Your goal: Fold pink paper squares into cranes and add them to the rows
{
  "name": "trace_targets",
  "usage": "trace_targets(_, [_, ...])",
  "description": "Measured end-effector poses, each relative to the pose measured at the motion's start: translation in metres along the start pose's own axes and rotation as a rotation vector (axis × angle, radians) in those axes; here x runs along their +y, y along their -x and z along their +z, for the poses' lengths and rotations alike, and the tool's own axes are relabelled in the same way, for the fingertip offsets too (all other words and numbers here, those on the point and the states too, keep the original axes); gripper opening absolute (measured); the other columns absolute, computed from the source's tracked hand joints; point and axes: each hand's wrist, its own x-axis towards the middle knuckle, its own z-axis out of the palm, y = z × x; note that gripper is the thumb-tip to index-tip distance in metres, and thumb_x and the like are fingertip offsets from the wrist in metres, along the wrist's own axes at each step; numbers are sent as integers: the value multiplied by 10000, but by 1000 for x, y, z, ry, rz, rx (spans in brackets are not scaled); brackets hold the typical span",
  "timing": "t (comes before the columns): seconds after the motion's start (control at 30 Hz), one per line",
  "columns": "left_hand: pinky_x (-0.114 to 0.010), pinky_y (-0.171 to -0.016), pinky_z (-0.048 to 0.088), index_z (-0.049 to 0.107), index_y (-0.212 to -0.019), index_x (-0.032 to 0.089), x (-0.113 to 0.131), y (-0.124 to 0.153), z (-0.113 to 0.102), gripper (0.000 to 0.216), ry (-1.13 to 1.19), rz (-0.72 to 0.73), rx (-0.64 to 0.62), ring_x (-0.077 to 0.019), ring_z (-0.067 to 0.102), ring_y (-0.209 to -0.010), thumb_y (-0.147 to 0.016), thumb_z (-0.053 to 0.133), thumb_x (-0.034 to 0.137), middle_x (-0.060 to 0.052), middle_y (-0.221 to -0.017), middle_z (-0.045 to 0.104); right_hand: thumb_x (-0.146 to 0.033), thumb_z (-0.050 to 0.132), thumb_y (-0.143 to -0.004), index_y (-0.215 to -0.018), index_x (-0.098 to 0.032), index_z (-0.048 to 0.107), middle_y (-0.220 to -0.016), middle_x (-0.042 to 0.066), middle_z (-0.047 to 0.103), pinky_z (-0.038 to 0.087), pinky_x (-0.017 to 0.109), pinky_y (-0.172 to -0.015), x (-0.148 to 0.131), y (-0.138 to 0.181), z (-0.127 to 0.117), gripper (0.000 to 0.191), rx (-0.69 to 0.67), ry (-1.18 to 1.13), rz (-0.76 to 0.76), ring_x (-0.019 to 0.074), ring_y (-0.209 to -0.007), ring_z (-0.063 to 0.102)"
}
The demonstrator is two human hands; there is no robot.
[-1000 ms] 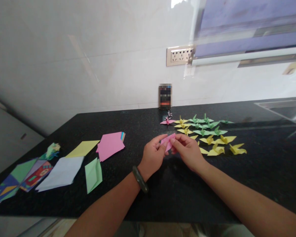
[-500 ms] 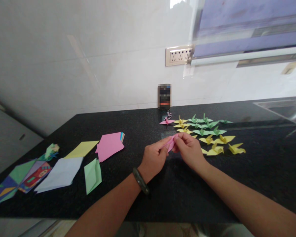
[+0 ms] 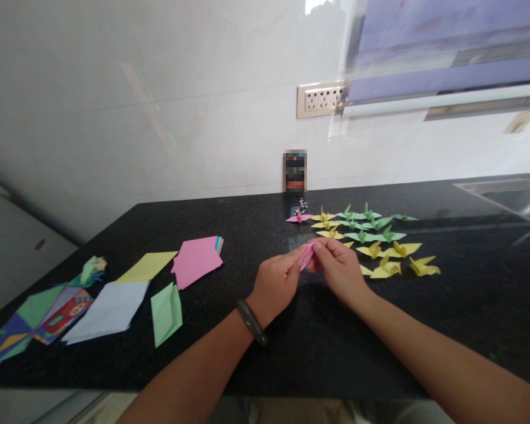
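A small folded piece of pink origami paper (image 3: pixel 307 257) is pinched between my two hands above the dark counter. My left hand (image 3: pixel 279 284), with a dark bangle (image 3: pixel 252 323) on its wrist, grips the lower left side of the paper. On the upper right side, the thumb and fingers of my right hand (image 3: pixel 339 266) are closed on it. Fingers hide much of the folded shape. Just beyond my right hand stand several yellow paper cranes (image 3: pixel 385 268) and green paper cranes (image 3: pixel 363 235), with one pink paper crane (image 3: pixel 299 218) at the back.
Left of my hands lie pink paper sheets (image 3: pixel 198 262), a folded green paper (image 3: pixel 166 315), a yellow sheet (image 3: pixel 145 267), white paper (image 3: pixel 108 311) and a colourful packet (image 3: pixel 66 315). A phone-like object (image 3: pixel 295 172), blurred out, leans on the wall below a socket panel (image 3: pixel 321 100).
Both hands stay in nearly the same place, still gripping the pink paper. The fingers have shifted slightly on it, and the paper shows a little narrower.
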Motion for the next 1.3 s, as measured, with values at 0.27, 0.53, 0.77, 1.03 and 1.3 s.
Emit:
trace_targets(0.27, [-278, -806, 489, 576, -1152, 165, -1, 0, -1, 343, -44, 25, -1, -153, 638, -864, -845, 424, 173, -63, -1004, 683, -416, 545, -769, -808, -145, 587, -570, -8, 574, 464, 245, -506, -1, 1, 1, 276, 4, -11, 7, 110, -503, 533])
trace_targets(0.53, [-286, -828, 473, 527, -1199, 158, 2, 1, 0, 384, -4, -96, 35, -170, 621, -923, -830, 459, 237, -81, -1119, 633, -396, 625, -700, -735, -151, 569, -537, -29, 554, 420, 210, -444, 0, -2, 1, 254, 17, -68, 61, 79, -443, 481])
trace_targets(0.77, [-228, -612, 476, 591, -1065, 162, -1, 0, 3, 290, 206, -260, -20, -123, 614, -636, -805, 481, 225, -32, -774, 676, -377, 661, -654, -694, -147, 586, -503, -34, 550, 411, 192, -410, -1, -5, 0, 246, 44, -154, 138, 71, -417, 467])
trace_targets(1.03, [-189, -468, 425, 581, -991, 102, 3, -8, 1, 269, 521, -493, 30, -97, 556, -496, -781, 524, 259, 2, -578, 610, -359, 699, -629, -796, -147, 624, -649, -3, 609, 450, 214, -477, -5, -5, 0, 280, -114, -175, 103, 94, -545, 535])
trace_targets(1.3, [-175, -454, 404, 595, -973, 99, 7, -9, 0, 276, 610, -492, 7, -78, 528, -471, -771, 545, 280, 19, -535, 580, -373, 660, -677, -618, -140, 583, -477, -35, 532, 375, 204, -424, 0, -5, -2, 252, -24, -45, 68, 70, -412, 461])
